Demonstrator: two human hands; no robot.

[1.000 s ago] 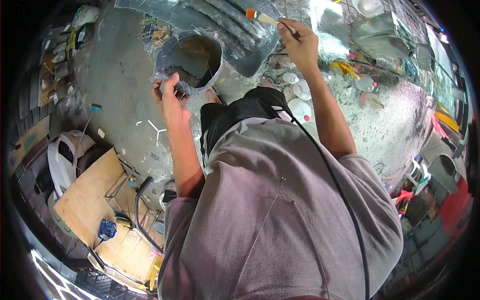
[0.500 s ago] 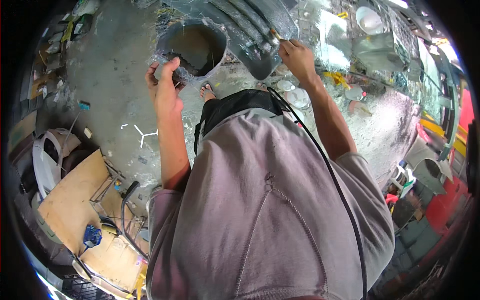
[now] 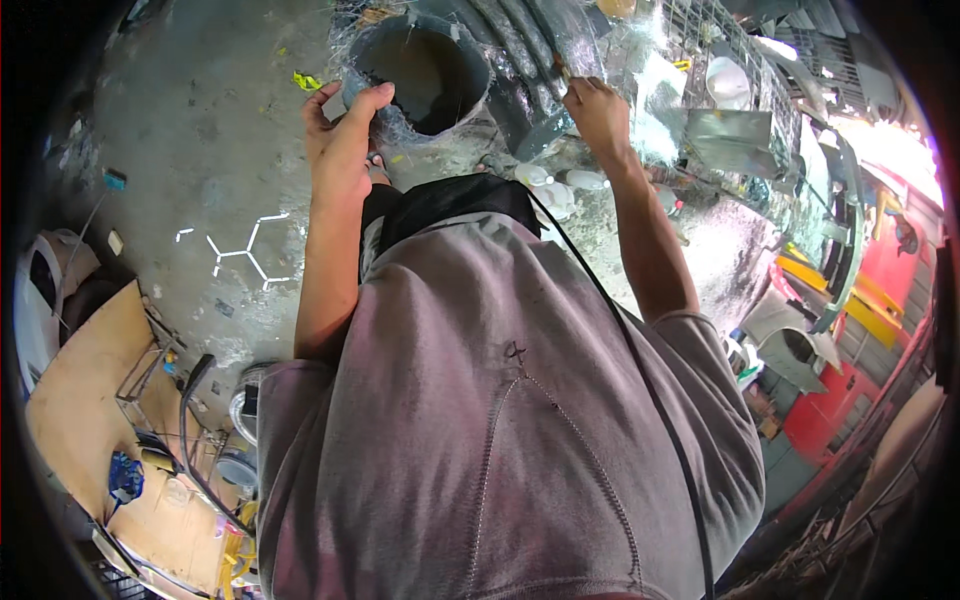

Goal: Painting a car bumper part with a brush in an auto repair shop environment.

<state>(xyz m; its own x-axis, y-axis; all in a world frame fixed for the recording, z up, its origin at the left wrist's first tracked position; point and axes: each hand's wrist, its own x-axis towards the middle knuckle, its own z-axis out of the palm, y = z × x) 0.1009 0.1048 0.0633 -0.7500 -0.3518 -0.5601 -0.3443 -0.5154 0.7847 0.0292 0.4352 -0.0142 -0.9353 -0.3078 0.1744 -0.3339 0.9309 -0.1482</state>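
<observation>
In front of me is a dark grey, glossy moulded piece (image 3: pixel 500 85) with raised ribs, which looks resin-wet. A round opening with a rim (image 3: pixel 480 100) is on its left, and loose whitish fibre strands (image 3: pixel 425 135) fringe it. My left hand (image 3: pixel 345 135) is at the opening's left edge. Its thumb overlaps the rim and its fingers are apart outside it; whether they touch the rim I cannot tell. My right hand (image 3: pixel 602 115) is closed around a small brush (image 3: pixel 562 70) over the ribbed part's right side. The bristles are hard to make out.
White translucent fibre sheets (image 3: pixel 655 85) lie right of the piece, by a wire mesh rack (image 3: pixel 705 35). Plastic bottles (image 3: pixel 545 190) stand on the floor near my feet. Brown boards (image 3: pixel 85 370) are at lower left. A black cable (image 3: pixel 640 350) runs down my shirt.
The view has shifted, and the piece with both hands sits differently in it. My right hand still grips the brush over the ribs. My left hand stays at the opening's rim.
</observation>
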